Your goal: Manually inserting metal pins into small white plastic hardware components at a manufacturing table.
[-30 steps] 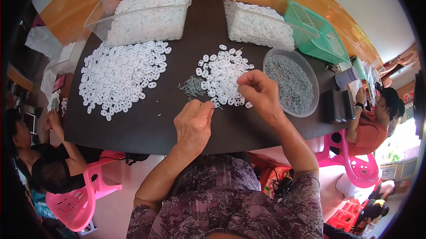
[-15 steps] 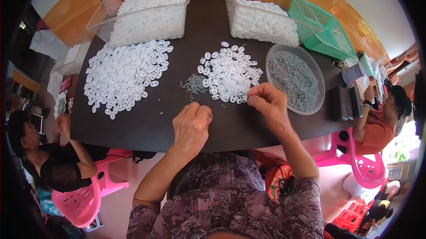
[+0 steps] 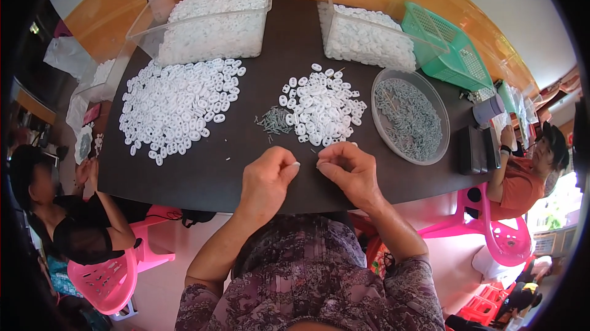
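Observation:
My left hand (image 3: pixel 268 178) is over the near part of the table, its fingers curled and thumb pressed in. A small pale spot shows at its fingertips, too small to name. My right hand (image 3: pixel 350 172) faces it a short gap away, thumb and forefinger pinched together; whatever is between them cannot be made out. Just beyond the hands lies a pile of small white oval plastic pieces with holes (image 3: pixel 326 108). A little heap of grey screws (image 3: pixel 275 121) touches its left side. To the right, a round clear tub (image 3: pixel 447 140) holds many more such screws.
A larger pile of white pieces (image 3: pixel 178 106) spreads over the left of the dark table (image 3: pixel 184 180). Behind stand two clear bins (image 3: pixel 212 45) (image 3: pixel 369 48) of white pieces and a green basket (image 3: pixel 455 66). A black box (image 3: pixel 476 149) stands right. People sit at both sides.
My right hand has drawn back from the edge of the white pile toward my left hand. My left hand has turned slightly, its thumb now showing. The view has shifted a little.

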